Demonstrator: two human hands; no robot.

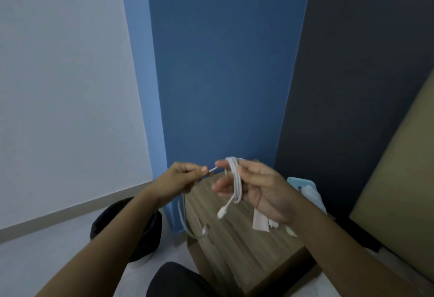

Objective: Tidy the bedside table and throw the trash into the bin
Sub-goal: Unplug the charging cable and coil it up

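A white charging cable (235, 182) is looped several times around the fingers of my right hand (256, 186), held above the wooden bedside table (237, 245). One plug end dangles below the loops. My left hand (182, 179) pinches the cable's free run, which drops in a slack loop past the table's left edge. A black bin (143, 238) stands on the floor to the left of the table, partly hidden by my left forearm.
A light blue phone (299, 182) and crumpled white paper (312, 196) lie at the table's back right, with white scraps (260, 222) beside my right wrist. Blue wall behind, dark panel and a tan headboard (399, 184) on the right. My dark-clothed knee (178, 280) is at the bottom.
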